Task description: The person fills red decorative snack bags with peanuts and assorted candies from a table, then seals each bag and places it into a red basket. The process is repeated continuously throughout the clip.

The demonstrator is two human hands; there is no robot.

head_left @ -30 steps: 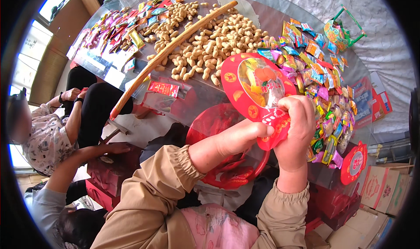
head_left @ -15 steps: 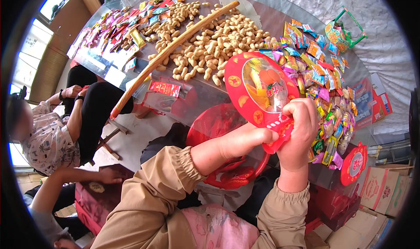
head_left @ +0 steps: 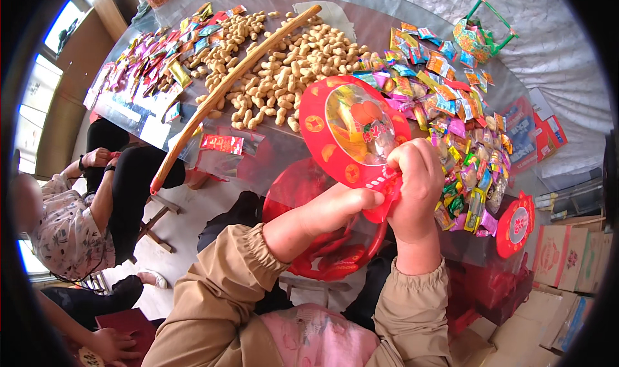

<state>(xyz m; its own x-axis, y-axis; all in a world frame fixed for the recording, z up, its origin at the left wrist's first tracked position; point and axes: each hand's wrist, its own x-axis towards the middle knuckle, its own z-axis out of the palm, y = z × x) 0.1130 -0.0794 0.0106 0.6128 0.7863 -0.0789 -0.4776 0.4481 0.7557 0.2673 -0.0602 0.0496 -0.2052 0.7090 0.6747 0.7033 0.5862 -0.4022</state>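
Observation:
A red candy bag (head_left: pixel 356 125) with a clear oval window is raised in front of me above the table's near edge; wrapped sweets show through the window. My right hand (head_left: pixel 418 180) is closed round its gathered neck. My left hand (head_left: pixel 351 204) reaches across from the left, thumb lying along the neck; its other fingers are hidden behind the bag, gripping it from there as far as I can see. Below, partly covered by my wrists, a red basin (head_left: pixel 377 238) holds more flat red bags. Another red bag (head_left: pixel 516 225) lies at the table's right edge.
Peanuts (head_left: pixel 277 86) are heaped mid-table, with a long wooden stick (head_left: pixel 238 70) across them. Wrapped sweets (head_left: pixel 451 128) spread to the right, more (head_left: pixel 138 64) to the left. A green-handled basket (head_left: pixel 474 41) stands far right. Two people sit at left; cardboard boxes (head_left: pixel 558 257) are at right.
The table and its contents have shifted left in view. Both hands keep their grip on the bag, which appears slightly further left. At lower left, another person's hand and a maroon box have moved down.

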